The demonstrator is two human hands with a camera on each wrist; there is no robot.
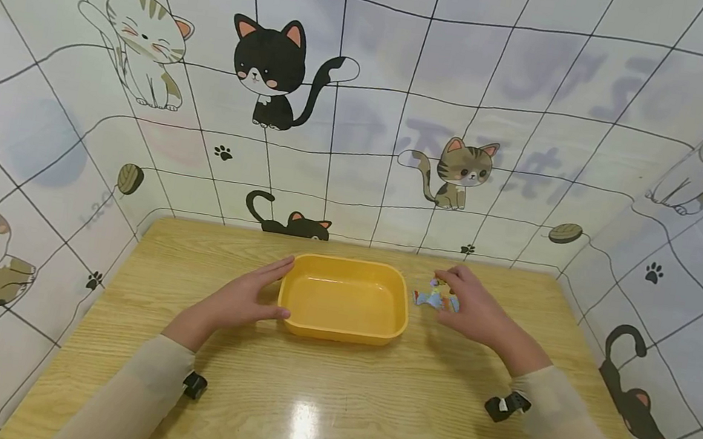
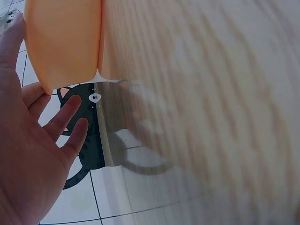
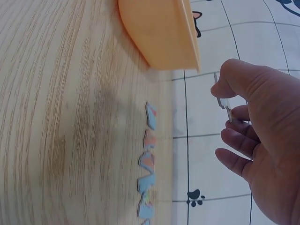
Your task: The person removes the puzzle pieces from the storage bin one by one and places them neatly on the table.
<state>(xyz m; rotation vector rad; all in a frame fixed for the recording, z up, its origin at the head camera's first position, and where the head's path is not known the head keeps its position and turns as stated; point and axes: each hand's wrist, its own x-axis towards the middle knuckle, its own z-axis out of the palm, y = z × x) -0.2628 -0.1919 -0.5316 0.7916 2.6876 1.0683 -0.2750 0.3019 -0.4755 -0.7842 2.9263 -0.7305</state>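
A yellow plastic tray (image 1: pixel 335 334) lies near the back of the table. Against its left side rests my left hand (image 1: pixel 242 302), with straight, spread fingers and the thumb touching the near left corner. In the left wrist view, two of that hand's fingers stand off the tray's wall. To the right of the tray, my right hand (image 1: pixel 476 312) pinches a thin puzzle piece (image 3: pixel 225 104) between thumb and fingers, seen nearly edge-on in the right wrist view. Below that hand, several blue and orange puzzle pieces (image 3: pixel 146 161) lie in a row on the table, partly hidden in the head view.
The wooden table (image 1: pixel 366 402) runs up to a cloth backdrop (image 1: pixel 365 124) printed with cats and grid lines, which encloses the back and both sides. A bright light reflection shows on the tabletop in front of the tray. Both sleeves carry a black wrist device.
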